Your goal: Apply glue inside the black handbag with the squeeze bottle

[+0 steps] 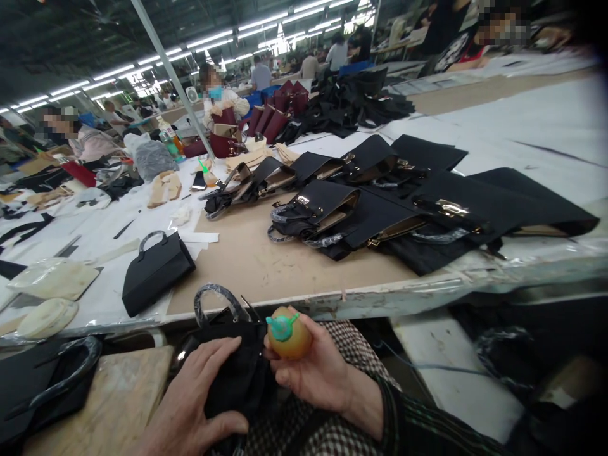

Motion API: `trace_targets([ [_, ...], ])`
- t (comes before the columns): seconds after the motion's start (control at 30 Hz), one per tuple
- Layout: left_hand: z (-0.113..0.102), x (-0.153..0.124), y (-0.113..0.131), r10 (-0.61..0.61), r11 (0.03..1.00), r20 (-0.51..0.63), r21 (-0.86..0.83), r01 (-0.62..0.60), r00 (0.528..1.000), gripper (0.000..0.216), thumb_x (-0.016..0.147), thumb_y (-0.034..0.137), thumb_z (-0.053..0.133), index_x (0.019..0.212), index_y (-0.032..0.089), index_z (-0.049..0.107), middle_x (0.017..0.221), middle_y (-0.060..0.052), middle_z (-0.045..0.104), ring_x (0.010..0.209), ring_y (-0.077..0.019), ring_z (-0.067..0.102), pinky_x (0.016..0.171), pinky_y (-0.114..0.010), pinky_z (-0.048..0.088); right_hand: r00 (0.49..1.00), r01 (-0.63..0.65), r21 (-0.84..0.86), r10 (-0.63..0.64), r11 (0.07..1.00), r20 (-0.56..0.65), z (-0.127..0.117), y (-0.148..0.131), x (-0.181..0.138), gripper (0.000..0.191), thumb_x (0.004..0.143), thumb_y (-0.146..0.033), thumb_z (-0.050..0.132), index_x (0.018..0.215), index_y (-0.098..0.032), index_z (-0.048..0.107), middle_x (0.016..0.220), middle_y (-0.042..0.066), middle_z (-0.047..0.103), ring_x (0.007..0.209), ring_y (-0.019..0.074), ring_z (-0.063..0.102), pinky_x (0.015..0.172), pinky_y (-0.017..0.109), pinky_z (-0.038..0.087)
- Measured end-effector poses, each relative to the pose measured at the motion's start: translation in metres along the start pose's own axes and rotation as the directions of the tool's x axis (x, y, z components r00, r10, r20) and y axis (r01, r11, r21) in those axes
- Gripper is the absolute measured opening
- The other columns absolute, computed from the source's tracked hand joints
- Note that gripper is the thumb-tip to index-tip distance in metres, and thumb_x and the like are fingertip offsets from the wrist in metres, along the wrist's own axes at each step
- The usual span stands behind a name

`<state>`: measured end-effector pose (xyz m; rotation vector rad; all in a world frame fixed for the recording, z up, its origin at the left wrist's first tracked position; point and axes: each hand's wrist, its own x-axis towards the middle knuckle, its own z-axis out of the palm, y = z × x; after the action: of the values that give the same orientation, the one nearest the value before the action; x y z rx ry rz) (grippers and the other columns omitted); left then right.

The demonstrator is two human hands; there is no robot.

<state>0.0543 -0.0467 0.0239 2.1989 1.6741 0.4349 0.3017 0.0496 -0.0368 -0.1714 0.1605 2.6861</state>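
In my right hand (327, 373) is a glue bottle (289, 342) with a green nozzle cap and amber contents, its cap tipped toward the camera. My left hand (199, 386) lies on a black handbag (237, 361) in my lap, thumb spread away from the fingers. That bag's handle (216, 294) is wrapped in clear plastic and stands up near the table edge. Part of the bag is hidden under my left hand. On the table ahead sits a small black handbag (159, 272), with its handle up.
Black handbags (327, 202) with gold clasps lie in a row along the table (247, 259). Left of my lap are another black bag (42, 380) and a stained board (109, 392). A second green-tipped bottle (208, 174) stands farther back. A metal pole (173, 76) rises beyond; people work behind.
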Motion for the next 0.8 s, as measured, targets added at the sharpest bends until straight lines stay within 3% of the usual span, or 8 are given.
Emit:
trace_targets([
  [0.1, -0.003, 0.012, -0.001, -0.051, 0.988, 0.033, -0.143, 0.055, 0.998, 0.076, 0.078, 0.056, 0.085, 0.146, 0.044, 0.052, 0.138, -0.005, 0.069, 0.121, -0.0288, 0.069, 0.102, -0.036, 0.057, 0.999, 0.004, -0.018, -0.003, 1.000, 0.048, 0.005, 0.001, 0.000, 0.058, 0.082, -0.059, 0.080, 0.110, -0.011, 0.064, 0.094, 0.007, 0.076, 0.081, 0.0173, 0.070, 0.073, 0.032, 0.063],
  [0.23, -0.004, 0.026, -0.001, -0.196, 0.916, 0.125, -0.332, 0.227, 0.973, 0.048, 0.082, 0.042, 0.084, 0.128, 0.036, 0.068, 0.124, -0.002, 0.075, 0.113, -0.0258, 0.071, 0.097, -0.031, 0.055, 0.995, -0.023, -0.096, 0.032, 0.995, 0.090, 0.015, 0.000, 0.000, 0.065, 0.083, -0.067, 0.075, 0.108, -0.008, 0.065, 0.093, 0.010, 0.072, 0.088, 0.0213, 0.069, 0.083, 0.038, 0.060],
  [0.37, -0.007, 0.034, 0.003, -0.243, 0.885, 0.216, -0.350, 0.307, 0.946, 0.019, 0.089, 0.037, 0.073, 0.104, 0.026, 0.074, 0.101, -0.003, 0.075, 0.096, -0.0239, 0.070, 0.085, -0.029, 0.054, 0.994, -0.038, -0.188, 0.057, 0.981, 0.096, 0.027, -0.009, -0.005, 0.063, 0.090, -0.067, 0.066, 0.110, -0.007, 0.068, 0.101, 0.014, 0.074, 0.091, 0.0231, 0.070, 0.089, 0.043, 0.058],
  [0.53, -0.026, 0.027, -0.002, -0.277, 0.890, 0.239, -0.303, 0.342, 0.931, 0.017, 0.096, 0.038, 0.061, 0.093, 0.025, 0.072, 0.088, 0.000, 0.071, 0.082, -0.0202, 0.066, 0.074, -0.026, 0.050, 0.997, 0.034, -0.316, -0.009, 0.948, 0.081, 0.045, -0.028, -0.021, 0.070, 0.089, -0.070, 0.063, 0.112, -0.005, 0.072, 0.128, 0.026, 0.071, 0.113, 0.0325, 0.071, 0.080, 0.032, 0.059],
  [0.57, -0.031, 0.023, -0.007, -0.300, 0.881, 0.222, -0.307, 0.359, 0.928, 0.018, 0.096, 0.039, 0.062, 0.091, 0.025, 0.072, 0.087, 0.000, 0.071, 0.082, -0.0204, 0.066, 0.074, -0.025, 0.050, 0.997, 0.059, -0.330, -0.042, 0.942, 0.059, 0.047, -0.032, -0.024, 0.069, 0.088, -0.070, 0.064, 0.111, -0.006, 0.073, 0.126, 0.026, 0.072, 0.108, 0.0317, 0.074, 0.070, 0.028, 0.059],
  [0.63, -0.042, 0.012, -0.018, -0.360, 0.855, 0.168, -0.335, 0.396, 0.918, 0.018, 0.093, 0.042, 0.068, 0.091, 0.025, 0.075, 0.086, 0.000, 0.072, 0.085, -0.0219, 0.067, 0.076, -0.026, 0.051, 0.992, 0.111, -0.351, -0.127, 0.930, -0.023, 0.048, -0.037, -0.030, 0.061, 0.090, -0.067, 0.065, 0.102, -0.009, 0.075, 0.098, 0.018, 0.078, 0.073, 0.0205, 0.073, 0.048, 0.020, 0.048],
  [0.7, -0.053, 0.000, -0.029, -0.442, 0.811, 0.084, -0.388, 0.438, 0.893, 0.023, 0.086, 0.046, 0.076, 0.093, 0.026, 0.079, 0.089, -0.001, 0.076, 0.089, -0.0253, 0.069, 0.081, -0.028, 0.053, 0.963, 0.185, -0.420, -0.248, 0.888, -0.100, 0.048, -0.039, -0.032, 0.050, 0.092, -0.061, 0.068, 0.092, -0.012, 0.074, 0.066, 0.005, 0.067, 0.047, 0.0099, 0.054, 0.039, 0.016, 0.036],
  [0.8, -0.065, -0.015, -0.034, -0.574, 0.723, -0.009, -0.476, 0.501, 0.819, 0.042, 0.074, 0.060, 0.084, 0.094, 0.024, 0.083, 0.097, -0.004, 0.081, 0.100, -0.0333, 0.072, 0.094, -0.036, 0.055, 0.883, 0.311, -0.621, -0.461, 0.720, -0.092, 0.050, -0.034, -0.031, 0.036, 0.089, -0.051, 0.078, 0.096, -0.016, 0.072, 0.065, -0.001, 0.060, 0.050, 0.0090, 0.047, 0.040, 0.016, 0.039],
])
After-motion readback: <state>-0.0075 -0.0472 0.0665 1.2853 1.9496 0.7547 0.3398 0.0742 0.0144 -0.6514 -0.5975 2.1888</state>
